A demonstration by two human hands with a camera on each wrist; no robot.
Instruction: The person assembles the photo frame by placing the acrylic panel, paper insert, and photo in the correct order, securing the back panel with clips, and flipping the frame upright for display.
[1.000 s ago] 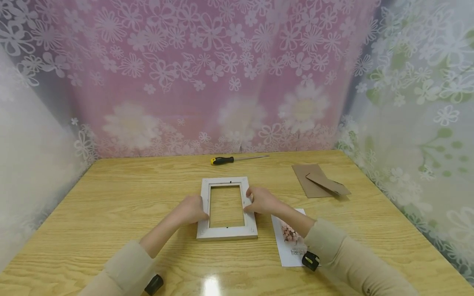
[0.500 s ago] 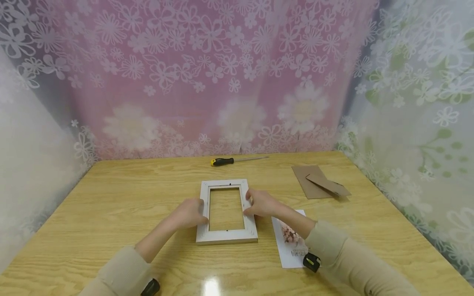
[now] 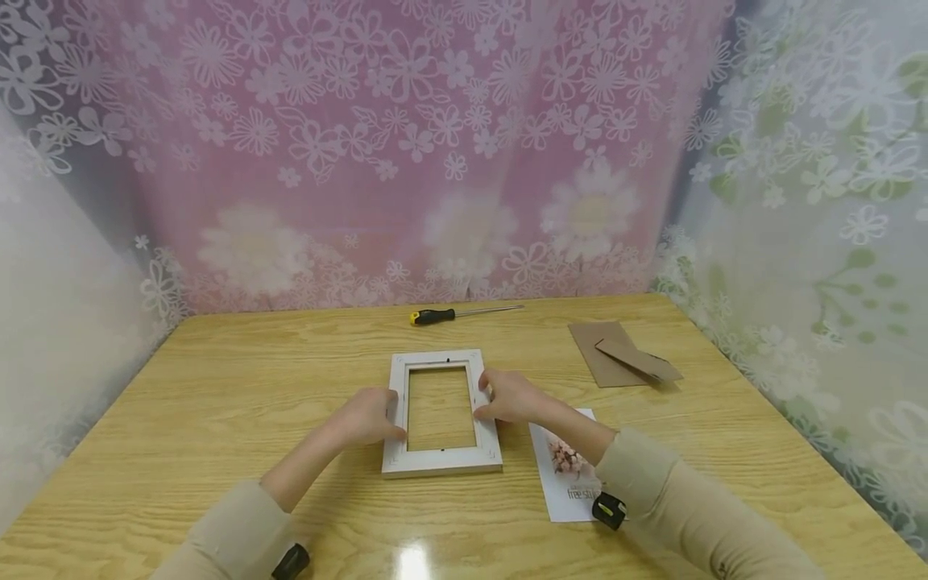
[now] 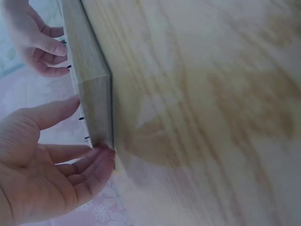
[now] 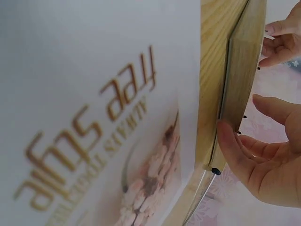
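Note:
A white picture frame (image 3: pixel 442 461) lies on the table with its middle open to the wood below. Small dark tabs stand along its inner edge. My left hand (image 3: pixel 368 416) holds its left side, thumb (image 4: pixel 59 112) on the upper face and fingers curled at the outer edge. On the opposite side my right hand (image 3: pixel 511 396) grips it in the same way; the right wrist view shows those fingers (image 5: pixel 230 141) against the frame's wooden side (image 5: pixel 240 70). Beneath the right forearm lies a white printed sheet (image 3: pixel 554 483) with pink blossoms and lettering, partly hidden.
Behind the frame lies a screwdriver (image 3: pixel 435 316) with a black and yellow handle. At the back right is a brown backing board (image 3: pixel 598 354) with an angled stand strip (image 3: pixel 638 360) on it. Floral curtains (image 3: pixel 449 161) enclose the table (image 3: pixel 254 362) on three sides.
Over the last second the picture frame and both hands have shifted very slightly toward the person. Both hands keep their hold, and the other things lie as before.

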